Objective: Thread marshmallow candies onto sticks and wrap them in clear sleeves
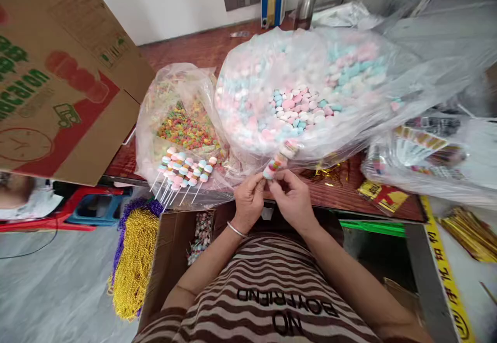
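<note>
Both of my hands meet at the table's front edge around a candy skewer (277, 161) that looks wrapped in a clear bag. Pastel and brightly coloured pieces show inside it, and it points up and away. My left hand (249, 200) pinches its lower end. Thumb and fingers of my right hand (292, 198) are closed on the same end; a tie there cannot be made out. Left of my hands, several marshmallow skewers (182, 168) lie on a bag of colourful gummies (186, 128). Beyond my hands spreads a large bag of pastel marshmallows (298, 107).
A printed cardboard box (77, 89) leans at the left. Gold twist ties (334, 173) and a red-yellow packet (383, 197) lie right on the table. Below the edge stands an open carton (171, 239), with gold bead strings (135, 260) beside it.
</note>
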Demonstrator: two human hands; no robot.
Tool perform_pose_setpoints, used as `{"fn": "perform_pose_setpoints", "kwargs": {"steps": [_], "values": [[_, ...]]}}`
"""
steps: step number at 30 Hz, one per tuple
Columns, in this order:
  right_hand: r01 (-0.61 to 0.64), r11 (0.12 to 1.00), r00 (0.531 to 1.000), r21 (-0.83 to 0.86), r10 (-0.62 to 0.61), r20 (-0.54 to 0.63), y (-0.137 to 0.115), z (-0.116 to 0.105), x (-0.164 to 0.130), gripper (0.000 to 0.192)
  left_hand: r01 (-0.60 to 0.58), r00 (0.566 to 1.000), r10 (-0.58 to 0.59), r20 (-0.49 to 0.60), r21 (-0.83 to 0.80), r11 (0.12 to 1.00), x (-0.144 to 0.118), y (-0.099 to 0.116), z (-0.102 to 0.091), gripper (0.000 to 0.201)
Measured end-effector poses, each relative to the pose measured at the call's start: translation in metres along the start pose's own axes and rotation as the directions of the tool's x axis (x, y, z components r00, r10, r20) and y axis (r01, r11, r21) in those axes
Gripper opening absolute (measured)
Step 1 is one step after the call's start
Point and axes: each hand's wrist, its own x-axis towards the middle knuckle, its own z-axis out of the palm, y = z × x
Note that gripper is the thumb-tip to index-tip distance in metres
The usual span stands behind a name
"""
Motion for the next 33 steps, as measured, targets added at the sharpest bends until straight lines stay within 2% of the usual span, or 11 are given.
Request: {"fn": "perform_pose_setpoints", "kwargs": {"steps": [5,9,10,12,14,17,20,24,26,29,33], "values": [[-0.177,0.977,0.863,0.114,0.099,0.496,-0.012,-0.019,0.000,0.025,-0.186,0.968,0.180,0.172,0.018,0.982,0.027,0.004,-0.031,0.022],[0.280,0.955,0.919,-0.100,-0.236,0.315,-0.046,-0.039,0.012,0.012,-0.160,0.987,0.163,-0.001,0.156,0.975,0.031,0.045,-0.058,0.025],[0.428,0.882,0.894,-0.198,-0.380,0.238,-0.055,-0.043,0.015,0.007,-0.136,0.988,0.128,0.087,0.088,0.987,0.028,0.055,-0.061,0.012],[0.650,0.672,0.757,-0.355,-0.615,0.220,-0.070,-0.047,0.014,0.012,-0.002,0.842,0.021,0.540,-0.036,0.999,0.022,0.069,-0.060,0.014],[0.801,0.495,0.596,-0.338,-0.715,0.365,-0.077,-0.045,0.005,0.018,0.166,0.697,-0.083,0.712,-0.047,0.985,0.019,0.069,-0.055,0.023],[0.870,0.455,0.469,-0.188,-0.648,0.600,-0.069,-0.033,-0.012,0.011,0.321,0.835,-0.219,0.505,-0.124,0.939,0.027,0.052,-0.052,0.054],[0.739,0.648,0.582,-0.186,-0.474,0.660,-0.051,-0.024,-0.018,0.017,0.169,0.910,-0.126,0.394,-0.077,0.983,0.036,0.039,-0.059,0.093],[0.381,0.917,0.785,-0.120,-0.252,0.566,-0.041,-0.029,-0.006,0.012,-0.200,0.783,0.106,0.612,0.088,0.976,0.030,0.031,-0.059,0.128],[0.228,0.971,0.810,-0.067,-0.151,0.566,-0.043,-0.029,-0.003,0.010,-0.367,0.815,0.187,0.549,0.239,0.899,0.022,0.023,-0.053,0.114],[-0.128,0.992,0.715,-0.001,0.093,0.693,-0.039,-0.012,-0.010,0.010,-0.421,0.907,0.345,0.242,0.485,0.767,0.016,0.009,-0.051,0.082],[-0.744,0.664,0.349,-0.074,0.480,0.805,-0.019,0.032,-0.037,0.011,-0.541,0.790,0.599,0.127,0.605,0.585,0.007,0.007,-0.086,0.088]]}}
